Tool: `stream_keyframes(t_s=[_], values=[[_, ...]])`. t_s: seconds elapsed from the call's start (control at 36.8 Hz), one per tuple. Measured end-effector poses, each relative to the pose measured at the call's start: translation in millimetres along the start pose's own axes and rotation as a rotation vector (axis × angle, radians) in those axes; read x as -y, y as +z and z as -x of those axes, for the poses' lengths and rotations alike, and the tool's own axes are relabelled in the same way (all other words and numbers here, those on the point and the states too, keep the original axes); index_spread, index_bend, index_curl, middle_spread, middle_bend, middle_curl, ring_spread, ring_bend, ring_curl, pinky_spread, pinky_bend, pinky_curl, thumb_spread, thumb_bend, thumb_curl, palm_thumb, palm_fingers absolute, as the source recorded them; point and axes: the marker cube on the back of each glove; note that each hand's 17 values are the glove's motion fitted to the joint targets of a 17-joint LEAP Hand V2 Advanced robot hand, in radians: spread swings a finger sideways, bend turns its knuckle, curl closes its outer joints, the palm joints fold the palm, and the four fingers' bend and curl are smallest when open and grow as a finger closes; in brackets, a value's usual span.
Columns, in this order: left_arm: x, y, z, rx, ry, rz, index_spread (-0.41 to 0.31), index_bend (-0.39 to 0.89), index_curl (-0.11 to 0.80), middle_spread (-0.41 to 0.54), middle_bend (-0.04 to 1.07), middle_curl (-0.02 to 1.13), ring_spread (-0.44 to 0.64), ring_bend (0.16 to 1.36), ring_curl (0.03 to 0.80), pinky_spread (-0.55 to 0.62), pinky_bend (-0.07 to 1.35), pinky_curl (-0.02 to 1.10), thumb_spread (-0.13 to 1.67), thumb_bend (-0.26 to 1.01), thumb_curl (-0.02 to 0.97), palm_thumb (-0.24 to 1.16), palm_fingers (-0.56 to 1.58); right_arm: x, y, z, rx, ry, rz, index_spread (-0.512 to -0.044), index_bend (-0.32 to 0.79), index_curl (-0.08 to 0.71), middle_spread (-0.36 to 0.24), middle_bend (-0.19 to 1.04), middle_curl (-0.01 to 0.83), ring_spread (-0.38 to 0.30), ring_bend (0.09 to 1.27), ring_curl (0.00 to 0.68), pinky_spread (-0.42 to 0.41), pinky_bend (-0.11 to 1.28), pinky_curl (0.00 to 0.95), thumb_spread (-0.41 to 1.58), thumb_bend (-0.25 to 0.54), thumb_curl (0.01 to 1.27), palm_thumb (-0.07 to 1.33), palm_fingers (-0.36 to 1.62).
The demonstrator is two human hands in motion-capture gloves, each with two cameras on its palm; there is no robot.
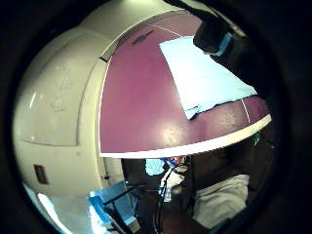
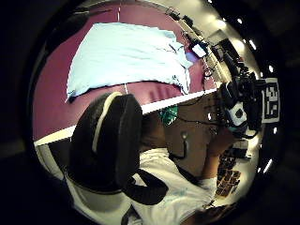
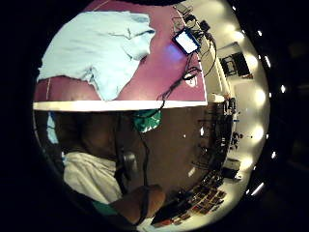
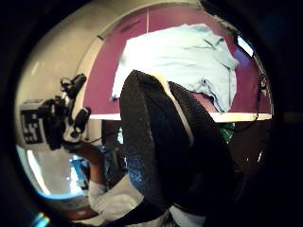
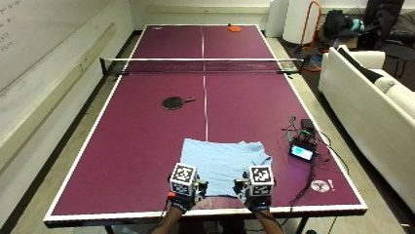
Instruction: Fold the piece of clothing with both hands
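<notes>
A light blue shirt (image 5: 221, 163) lies spread flat near the table's (image 5: 129, 161) near edge. The left hand (image 5: 184, 191) and right hand (image 5: 256, 192) hover at its near hem; whether their fingers hold anything cannot be told.

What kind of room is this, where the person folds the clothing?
Probably a recreation or lounge room. The light blue piece of clothing lies on a purple table tennis table with a net and a black paddle; a white sofa stands beside it.

No readable text, labels or nos. anywhere; whiteboard (image 5: 26, 29) marks too faint to read.
</notes>
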Motion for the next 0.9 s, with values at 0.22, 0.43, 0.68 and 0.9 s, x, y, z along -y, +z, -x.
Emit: stream_keyframes(t_s=[0.22,0.43,0.68,0.9], values=[[-3.3,4.1,-2.0,0.019,0.015,0.020,-0.071,0.15,0.120,-0.016,0.21,0.18,0.09,0.55,0.219,0.24,0.34,0.17,0.85,0.08,0.061,0.15,0.55,8.4,5.5,14.7,-0.014,-0.005,0.010,-0.300,0.19,0.151,-0.034,0.24,0.131,0.089,0.19,0.069,0.202,0.33,0.146,0.87,0.161,0.06,0.27,0.20],[4.5,18.2,-1.1,0.020,0.024,0.035,-0.082,0.14,0.174,-0.009,0.19,0.23,0.11,0.56,0.251,0.29,0.33,0.22,1.06,0.06,0.103,0.16,0.52,9.0,14.0,21.4,-0.027,-0.022,0.035,-0.344,0.17,0.204,-0.035,0.23,0.187,0.109,0.20,0.100,0.239,0.33,0.194,1.11,0.142,0.09,0.28,0.18],[-1.6,9.4,0.9,0.034,0.012,0.035,-0.086,0.14,0.212,0.001,0.18,0.27,0.13,0.57,0.272,0.32,0.34,0.26,1.17,0.03,0.137,0.17,0.49,6.7,10.2,12.5,-0.027,0.009,0.057,-0.361,0.16,0.236,-0.035,0.22,0.232,0.118,0.20,0.132,0.253,0.33,0.233,1.22,0.111,0.12,0.29,0.16],[-4.5,8.5,-1.6,0.008,0.014,0.041,-0.088,0.13,0.234,0.003,0.18,0.29,0.13,0.57,0.284,0.33,0.34,0.28,1.20,0.00,0.166,0.18,0.47,6.7,17.9,12.9,-0.036,-0.023,0.066,-0.364,0.14,0.248,-0.036,0.22,0.264,0.122,0.21,0.156,0.258,0.35,0.263,1.26,0.075,0.14,0.29,0.14]])
